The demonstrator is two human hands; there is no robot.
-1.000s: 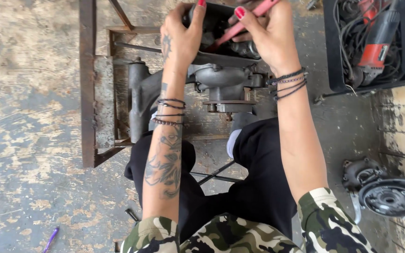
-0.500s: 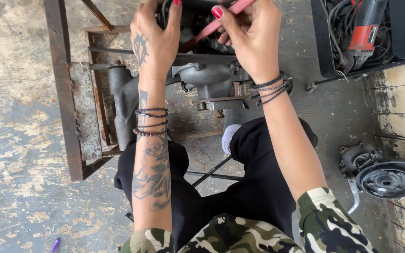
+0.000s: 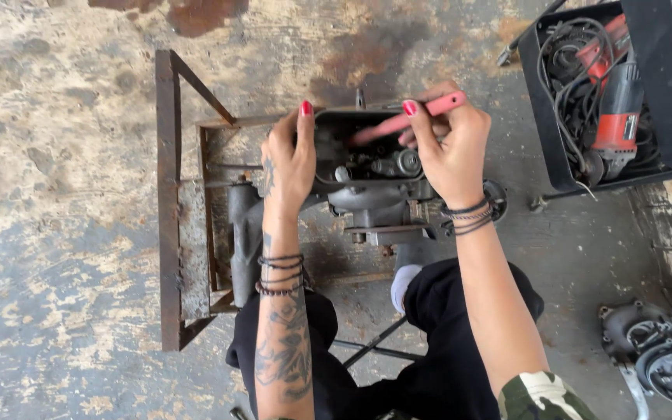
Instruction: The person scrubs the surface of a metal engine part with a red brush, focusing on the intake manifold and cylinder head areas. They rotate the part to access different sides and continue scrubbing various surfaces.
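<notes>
The right hand [image 3: 453,152] is closed around a slim pink plastic-handled tool [image 3: 406,119], whose long axis slants from upper right down to lower left, its lower end pointing into the open top of a grimy grey cast-metal engine block [image 3: 375,183]. The left hand [image 3: 289,159] clasps the block's left rim, fingers curled over the edge. The block sits on a rusty angle-iron frame [image 3: 169,202] on stained concrete; a red angle grinder [image 3: 616,109] with coiled black cable lies in a black crate [image 3: 542,148] at upper right.

Stained, worn concrete floor [image 3: 56,155], rusty patch at top, black crate [image 3: 663,85] at right, even daylight
</notes>
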